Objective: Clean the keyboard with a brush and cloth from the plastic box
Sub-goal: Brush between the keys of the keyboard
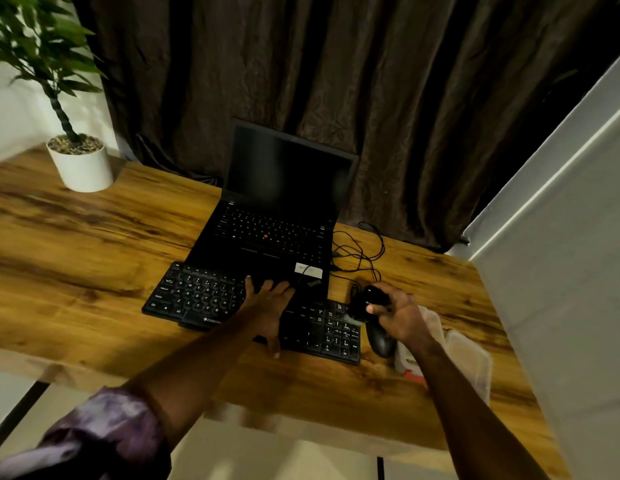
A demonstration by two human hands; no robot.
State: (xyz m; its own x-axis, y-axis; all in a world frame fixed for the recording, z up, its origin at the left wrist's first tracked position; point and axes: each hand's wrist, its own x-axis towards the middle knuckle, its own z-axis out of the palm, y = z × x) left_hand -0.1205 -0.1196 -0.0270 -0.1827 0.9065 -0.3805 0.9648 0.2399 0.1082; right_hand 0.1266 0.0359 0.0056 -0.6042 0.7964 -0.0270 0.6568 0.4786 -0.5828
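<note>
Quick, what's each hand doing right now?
Left hand: open, flat on the keyboard.
Right hand: closed round the brush.

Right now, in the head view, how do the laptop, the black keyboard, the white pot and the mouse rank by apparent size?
1. laptop.
2. keyboard, nearly as large, partly under the left hand.
3. white pot, though it stands farther away.
4. mouse, partly hidden by the right hand.
</note>
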